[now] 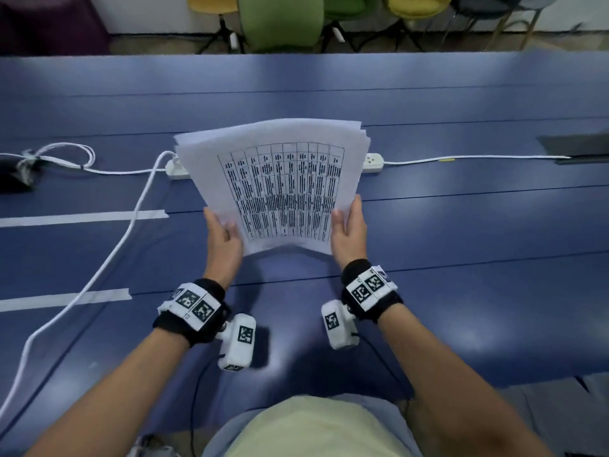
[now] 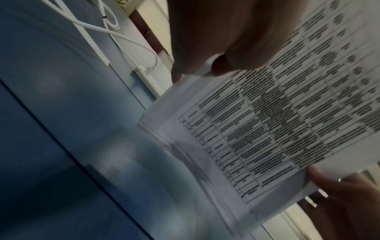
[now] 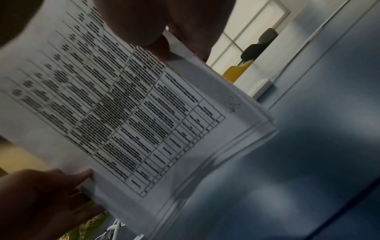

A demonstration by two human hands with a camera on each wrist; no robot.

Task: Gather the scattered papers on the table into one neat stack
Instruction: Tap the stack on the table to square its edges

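Note:
A stack of white papers point(image 1: 280, 186) with a printed table on the top sheet is held over the blue table point(image 1: 461, 225). My left hand point(image 1: 222, 232) grips its near left edge, thumb on top. My right hand point(image 1: 349, 225) grips the near right edge the same way. The sheets bow upward and their far edges are slightly fanned. In the left wrist view the papers point(image 2: 267, 129) slope down toward the table. The right wrist view shows the papers point(image 3: 123, 113) with several sheet edges offset at the far corner. I see no loose sheets on the table.
A white power strip point(image 1: 374, 161) lies behind the papers, partly hidden. Its white cable point(image 1: 99, 275) runs to the near left. Two white tape strips point(image 1: 82, 217) mark the left side. A dark flat object point(image 1: 580, 148) lies far right. Chairs point(image 1: 280, 21) stand beyond the table.

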